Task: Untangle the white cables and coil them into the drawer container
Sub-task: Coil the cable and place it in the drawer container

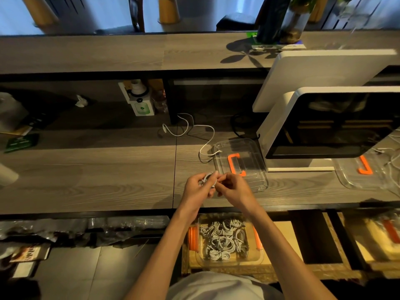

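Above the desk's front edge my left hand (198, 187) holds a small coil of white cable (208, 178), and my right hand (232, 187) pinches the same coil from the right. Below the desk, a clear container (258, 259) with orange handles sits in an open drawer and holds several coiled white cables (223, 240). Another white cable (194, 131) lies loose and wavy on the desk beyond my hands. One of its ends rests on a clear lid (249, 148) with an orange handle.
A white-framed monitor (279, 126) stands at the right, just behind the clear lid. A second clear lid (346, 178) with an orange handle and more white cables lies at the far right. A shelf behind the desk holds a white-and-green box (142, 109).
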The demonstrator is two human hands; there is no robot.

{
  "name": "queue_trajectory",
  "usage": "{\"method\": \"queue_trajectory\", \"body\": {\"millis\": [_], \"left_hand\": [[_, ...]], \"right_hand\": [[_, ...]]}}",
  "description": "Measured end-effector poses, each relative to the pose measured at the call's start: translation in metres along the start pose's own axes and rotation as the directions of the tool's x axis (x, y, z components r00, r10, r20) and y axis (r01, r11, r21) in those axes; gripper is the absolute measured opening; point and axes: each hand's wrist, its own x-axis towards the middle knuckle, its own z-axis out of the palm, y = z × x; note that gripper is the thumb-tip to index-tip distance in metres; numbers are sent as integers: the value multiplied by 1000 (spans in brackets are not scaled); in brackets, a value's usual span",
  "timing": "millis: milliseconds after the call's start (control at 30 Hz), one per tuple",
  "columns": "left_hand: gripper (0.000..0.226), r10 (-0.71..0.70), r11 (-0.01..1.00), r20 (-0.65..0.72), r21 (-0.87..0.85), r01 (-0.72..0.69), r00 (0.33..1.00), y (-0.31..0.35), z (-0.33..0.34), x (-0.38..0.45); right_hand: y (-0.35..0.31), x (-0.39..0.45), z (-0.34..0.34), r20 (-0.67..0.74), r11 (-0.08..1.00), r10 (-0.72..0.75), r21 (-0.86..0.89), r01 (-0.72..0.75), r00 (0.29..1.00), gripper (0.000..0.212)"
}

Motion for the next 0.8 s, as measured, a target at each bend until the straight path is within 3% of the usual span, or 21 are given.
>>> {"method": "queue_trajectory", "body": {"millis": [67,167,300,433,567,800], "left_hand": [[27,19,999,-26,33,-19,999,1,1,-1],[19,76,986,-184,162,-46,980,-2,5,4],[21,200,919,-296,387,-74,934,-7,8,10],[28,65,959,-259,284,12,964,-2,12,9],[34,-94,995,-180,-2,95,979,5,8,7],[44,-149,968,-51,-209,135,988,10,8,5]], "right_hand": [[1,-2,0,-14,1000,15,18,-15,1000,10],[-2,-5,0,-20,999,8,47,-7,1000,15],[-8,-8,1,-86,997,-58,-63,53,995,9],[-13,-14,6,-108,974,-216,-90,207,970,7],[-17,-20,0,-20,955,-297,-29,297,955,15],[-19,-17,-8,-32,942,-334,-1,334,942,14]]}}
